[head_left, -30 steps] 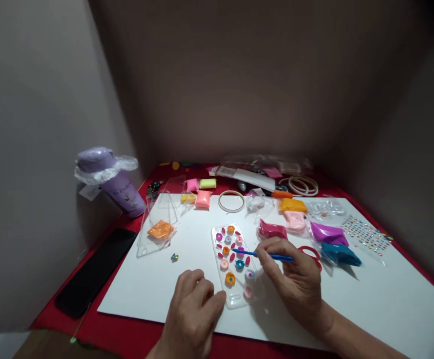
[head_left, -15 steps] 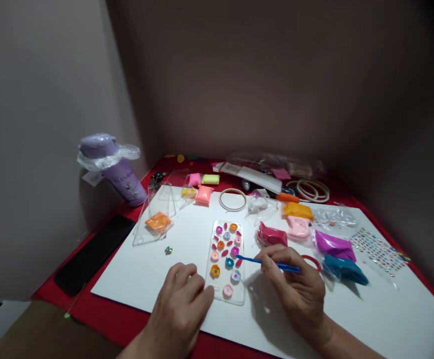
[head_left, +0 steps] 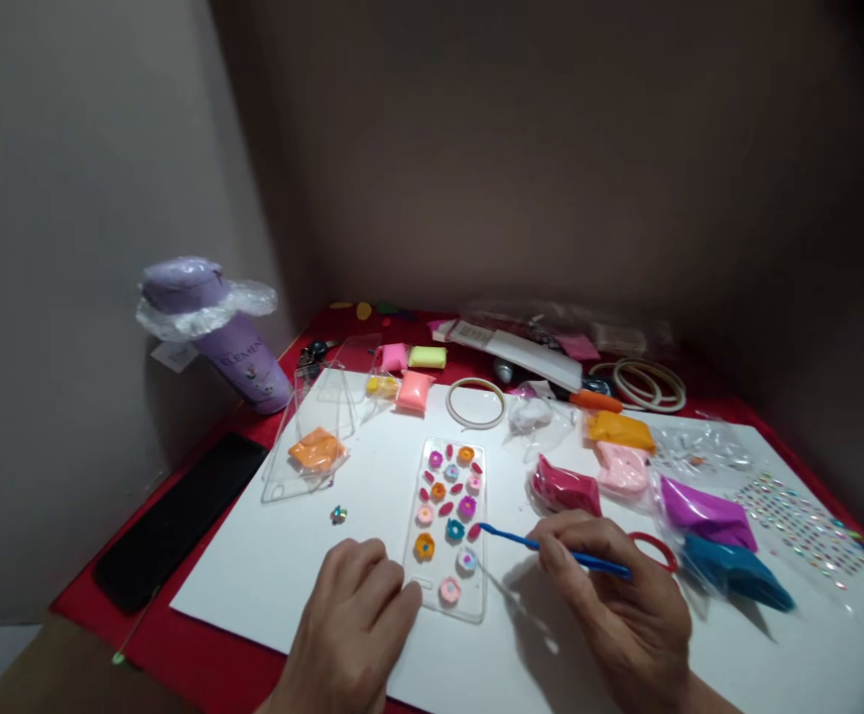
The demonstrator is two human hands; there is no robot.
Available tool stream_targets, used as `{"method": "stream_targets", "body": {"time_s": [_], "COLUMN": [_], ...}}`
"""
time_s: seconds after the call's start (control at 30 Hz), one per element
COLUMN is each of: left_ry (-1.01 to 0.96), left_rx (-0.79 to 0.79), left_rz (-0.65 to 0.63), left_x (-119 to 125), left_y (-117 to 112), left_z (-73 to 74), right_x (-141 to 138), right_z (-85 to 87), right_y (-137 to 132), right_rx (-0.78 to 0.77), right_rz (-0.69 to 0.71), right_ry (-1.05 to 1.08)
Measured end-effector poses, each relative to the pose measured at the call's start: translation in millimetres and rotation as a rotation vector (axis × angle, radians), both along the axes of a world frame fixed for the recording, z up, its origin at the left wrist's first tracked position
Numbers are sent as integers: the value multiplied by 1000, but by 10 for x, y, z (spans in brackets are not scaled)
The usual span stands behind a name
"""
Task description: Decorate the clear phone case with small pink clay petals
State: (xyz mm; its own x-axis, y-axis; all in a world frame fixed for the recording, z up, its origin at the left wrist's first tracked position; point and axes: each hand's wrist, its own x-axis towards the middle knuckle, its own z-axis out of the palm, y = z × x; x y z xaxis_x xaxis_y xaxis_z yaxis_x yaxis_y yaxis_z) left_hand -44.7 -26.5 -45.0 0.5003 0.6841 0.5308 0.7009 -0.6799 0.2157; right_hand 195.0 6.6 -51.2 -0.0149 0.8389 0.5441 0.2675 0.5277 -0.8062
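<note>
A clear phone case [head_left: 432, 598] lies flat on the white board, dotted with several small clay flowers in pink, orange, teal and purple, and small dark pink petal-like pieces between them. Loosely curled, my left hand [head_left: 353, 620] rests on the board with its thumb at the case's lower left corner; nothing shows in its fingers. Between the thumb and fingers of my right hand [head_left: 614, 600] is a thin blue modelling tool [head_left: 513, 537]. Its tip is at a dark pink piece [head_left: 474, 533] by the case's right edge; whether it touches cannot be made out.
Clay packets lie right of the case, including crimson [head_left: 569, 488], purple [head_left: 708, 518] and teal [head_left: 740, 573]. Farther right is a gem sticker sheet [head_left: 803, 526]. Clear plates with an orange packet [head_left: 317, 451], a black phone [head_left: 183, 521] and a purple tumbler [head_left: 242, 357] are left.
The view has shifted slightly. My right hand has moved the tool's tip lower along the case's right side, down to a dark pink piece. My left hand stays at the case's corner.
</note>
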Motion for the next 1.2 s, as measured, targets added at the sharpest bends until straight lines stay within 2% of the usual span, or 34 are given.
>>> {"method": "stream_targets", "body": {"time_s": [0.27, 0.43, 0.53, 0.7, 0.93, 1.2], "left_ry": [-37, -38, -37, -61, -88, -151], "left_rx": [60, 72, 70, 73, 6, -20], "left_rz": [17, 14, 7, 9, 15, 40], "left_x": [-26, -11, -12, -27, -9, 30], "left_y": [19, -4, -10, -3, 1, -4], "left_z": [-25, -47, -74, -103, -33, 15], "right_x": [10, -52, -54, 40, 64, 89], "right_z": [-91, -16, 11, -62, -22, -49], "right_y": [-18, 61, 66, 65, 80, 25], "right_rx": [-214, -348, -310, -194, -123, -122], "right_rz": [-14, 64, 94, 91, 128, 153], "right_ry": [114, 153, 116, 17, -110, -106]}}
